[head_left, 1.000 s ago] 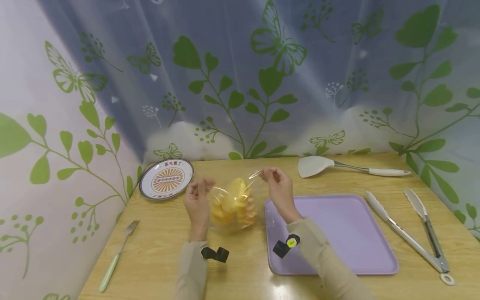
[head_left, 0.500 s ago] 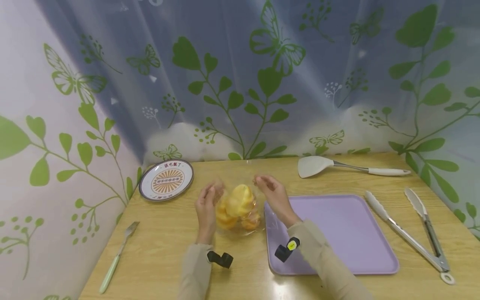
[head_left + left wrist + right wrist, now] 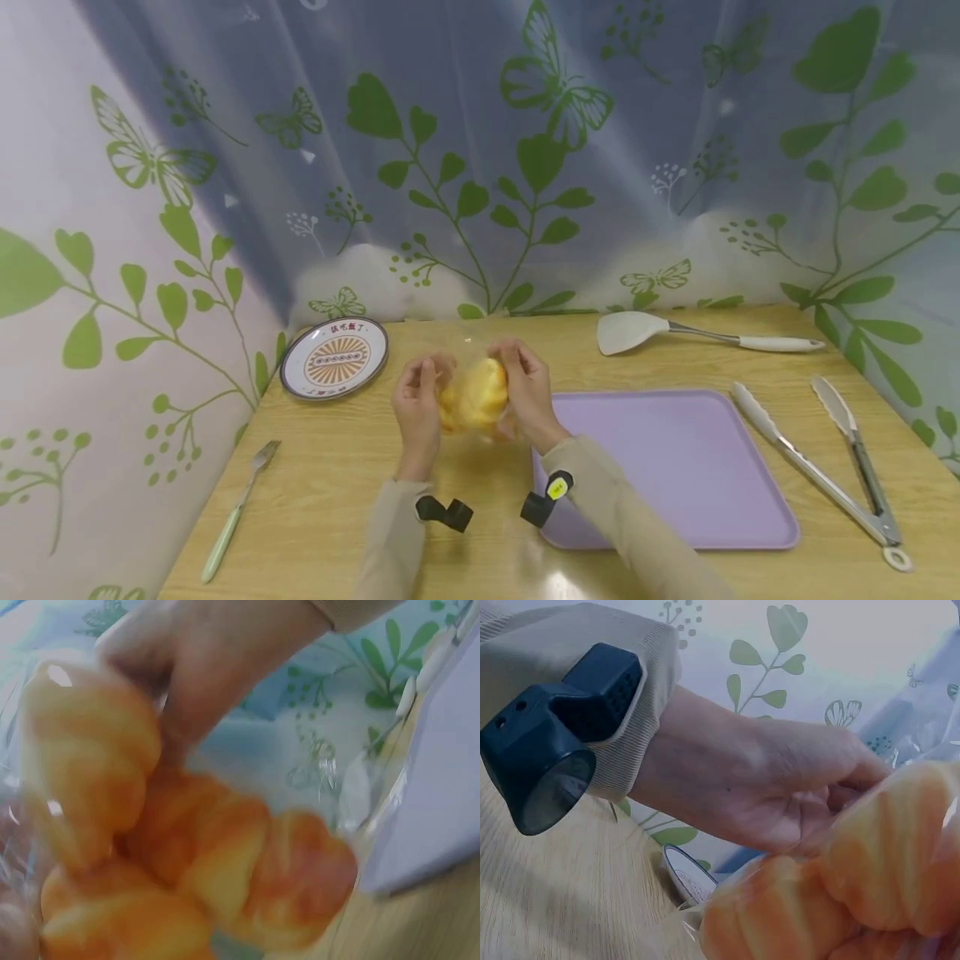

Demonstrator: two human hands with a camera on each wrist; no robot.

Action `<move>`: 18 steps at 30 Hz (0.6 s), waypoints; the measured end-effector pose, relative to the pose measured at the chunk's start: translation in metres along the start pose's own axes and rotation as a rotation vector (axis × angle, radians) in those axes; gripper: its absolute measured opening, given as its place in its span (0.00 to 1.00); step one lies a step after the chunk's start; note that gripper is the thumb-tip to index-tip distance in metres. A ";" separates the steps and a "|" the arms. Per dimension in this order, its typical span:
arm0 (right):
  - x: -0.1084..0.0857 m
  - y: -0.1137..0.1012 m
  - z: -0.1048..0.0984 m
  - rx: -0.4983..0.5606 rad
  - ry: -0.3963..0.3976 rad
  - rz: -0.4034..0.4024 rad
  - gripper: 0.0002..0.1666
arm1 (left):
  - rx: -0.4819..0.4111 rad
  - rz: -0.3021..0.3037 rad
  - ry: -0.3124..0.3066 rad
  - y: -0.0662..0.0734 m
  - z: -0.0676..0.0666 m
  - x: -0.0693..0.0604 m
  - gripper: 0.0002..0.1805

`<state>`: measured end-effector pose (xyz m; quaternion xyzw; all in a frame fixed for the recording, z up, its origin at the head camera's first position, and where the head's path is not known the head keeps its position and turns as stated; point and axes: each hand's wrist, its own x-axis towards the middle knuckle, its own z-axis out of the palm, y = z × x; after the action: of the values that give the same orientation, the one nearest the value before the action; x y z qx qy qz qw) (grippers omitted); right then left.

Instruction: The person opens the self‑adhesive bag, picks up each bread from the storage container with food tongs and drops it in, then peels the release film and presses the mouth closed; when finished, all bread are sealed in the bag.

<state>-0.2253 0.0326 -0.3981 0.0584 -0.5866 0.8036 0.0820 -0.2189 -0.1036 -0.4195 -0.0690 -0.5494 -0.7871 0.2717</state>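
Observation:
A clear plastic bag holding several yellow-orange bread rolls is held up between the two hands over the middle of the table. My left hand grips the bag's left side, thumb and fingers drawn together. On the other side, my right hand grips the bag's film beside the rolls. In the left wrist view the rolls fill the foreground, with the right hand behind them. The right wrist view shows the left hand beyond the rolls; its fingertips are partly hidden.
A purple tray lies to the right, partly under the right forearm. Tongs are beyond it, and a white spatula lies at the back. A patterned plate stands back left, with a green-handled fork in front.
Both hands have come closer together around the bag, the left moving right and the right moving left. The rolls are bunched and lifted slightly.

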 end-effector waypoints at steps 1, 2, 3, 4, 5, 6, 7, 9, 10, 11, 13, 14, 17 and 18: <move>0.001 -0.001 0.000 0.042 0.012 -0.024 0.23 | -0.036 0.007 -0.006 0.002 -0.001 0.001 0.08; 0.001 -0.002 -0.001 0.071 0.023 -0.045 0.21 | -0.052 0.023 -0.012 0.003 -0.004 0.003 0.07; 0.002 -0.003 -0.003 0.100 0.032 -0.063 0.19 | -0.040 0.043 -0.003 0.004 -0.007 0.004 0.06; 0.003 -0.003 -0.005 0.111 0.035 -0.086 0.20 | -0.018 0.060 0.010 0.004 -0.011 0.006 0.07; 0.005 -0.002 -0.008 0.105 0.049 -0.104 0.21 | 0.010 0.066 0.031 0.004 -0.015 0.008 0.08; 0.005 -0.002 -0.010 0.092 0.060 -0.112 0.22 | 0.028 0.073 0.052 0.003 -0.018 0.010 0.08; 0.005 -0.001 -0.013 0.068 0.064 -0.114 0.25 | 0.059 0.082 0.067 0.001 -0.022 0.011 0.09; 0.005 0.006 -0.018 -0.008 0.041 -0.100 0.32 | 0.119 0.051 0.083 -0.002 -0.027 0.011 0.10; 0.003 0.010 -0.020 -0.055 0.019 -0.087 0.35 | 0.135 0.014 0.078 -0.005 -0.029 0.011 0.10; 0.002 0.015 -0.023 -0.104 -0.003 -0.066 0.36 | 0.145 -0.019 0.067 -0.009 -0.031 0.010 0.11; -0.002 0.024 -0.028 -0.183 -0.058 -0.042 0.33 | 0.163 -0.083 0.054 -0.014 -0.033 0.007 0.14; -0.004 0.029 -0.030 -0.202 -0.080 -0.033 0.30 | 0.154 -0.105 0.057 -0.017 -0.034 0.005 0.15; -0.009 0.040 -0.033 -0.233 -0.089 -0.001 0.23 | 0.083 -0.109 0.090 -0.023 -0.037 0.000 0.15; -0.010 0.042 -0.033 -0.241 -0.086 0.002 0.21 | 0.050 -0.094 0.102 -0.023 -0.037 -0.001 0.14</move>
<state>-0.2235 0.0503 -0.4496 0.0819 -0.6819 0.7241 0.0625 -0.2231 -0.1306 -0.4532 0.0039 -0.5570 -0.7875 0.2636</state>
